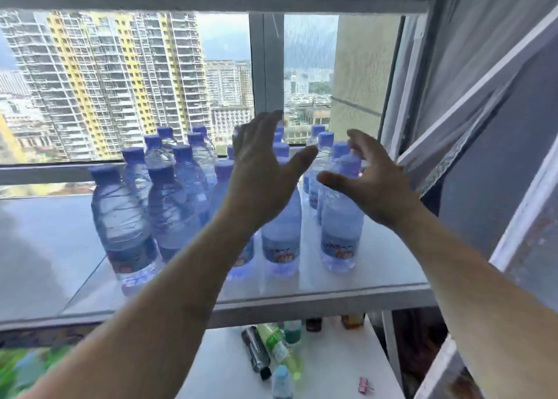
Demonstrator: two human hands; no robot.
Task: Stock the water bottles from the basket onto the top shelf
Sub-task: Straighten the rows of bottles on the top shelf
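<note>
Nearest the camera, two bare forearms reach up and forward over the front edge of the top shelf [302, 291]. Below that edge, on the lower shelf [229, 365], a few other bottles [276, 346] lie or stand; the basket is not in view.

The left hand [262, 169] is spread wide, fingers straight, gripping nothing; it hangs in front of the middle of the cluster. The right hand [367, 181] is also wide apart and empty, fingers loosely curled with the thumb pointing left, just in front of the cap of the front right bottle [341, 217].

Behind and under both hands stand the water bottles [169, 193], all upright, long axis vertical, blue caps up, packed close in rows running back toward the window [120, 81]. The front middle bottle [282, 232] sits between the two hands and below them, so either hand could drop onto it; the right hand is the nearer one to the front right bottle. The left part of the shelf holds no bottles.

Judging by the empty hands, a bottle has likely just been set down, and the hands must go back toward the person for another.
</note>
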